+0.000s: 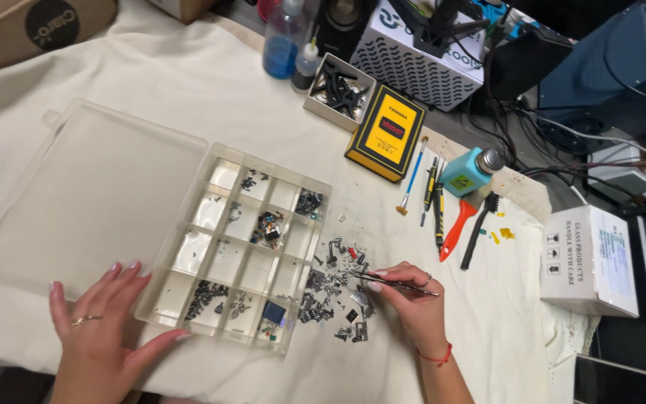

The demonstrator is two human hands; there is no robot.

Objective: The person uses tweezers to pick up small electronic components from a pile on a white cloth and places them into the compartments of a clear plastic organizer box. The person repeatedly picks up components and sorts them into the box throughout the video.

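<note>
My right hand (413,307) grips thin metal tweezers (394,282) whose tips reach left into a heap of small metal parts and screws (336,288) lying on the white cloth. My left hand (99,325) rests flat and spread on the cloth, its fingertips against the near-left corner of a clear plastic compartment box (188,238). Several compartments hold small dark parts; others look bare. The box's hinged lid (87,191) lies folded out to the left.
A yellow and black box (388,131), a blue brush (413,176), screwdrivers (435,198), a teal dispenser bottle (469,170), an orange-handled tool (457,228) and a white carton (588,258) lie to the right. Bottles and a tray of black parts (338,90) stand behind.
</note>
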